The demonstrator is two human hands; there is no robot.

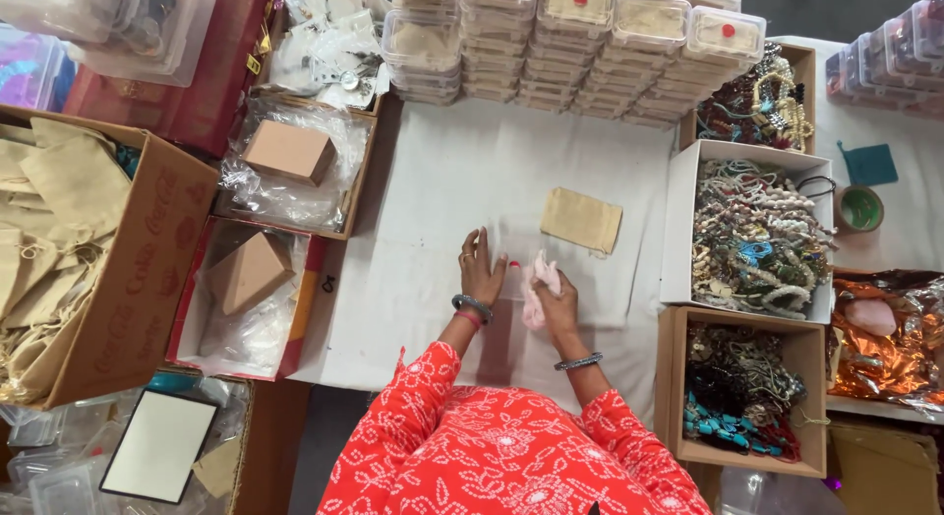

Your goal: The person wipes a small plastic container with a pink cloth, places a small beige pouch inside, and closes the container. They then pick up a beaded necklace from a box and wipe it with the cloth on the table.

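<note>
My left hand (481, 270) lies flat on the white cloth (433, 190), fingers spread, holding nothing. Just to its right, my right hand (557, 303) grips a small crumpled pale pink piece (540, 275) that sticks up above my fingers. A beige cloth pouch (581, 220) lies on the white cloth a little beyond my right hand. Bangles circle both wrists, and my red patterned sleeves fill the bottom of the view.
Open boxes of beaded jewellery (757, 235) stand at the right. Stacks of clear plastic boxes (580, 38) line the far edge. To the left sit trays with brown cartons (287, 151) and a cardboard box of beige pouches (59, 240).
</note>
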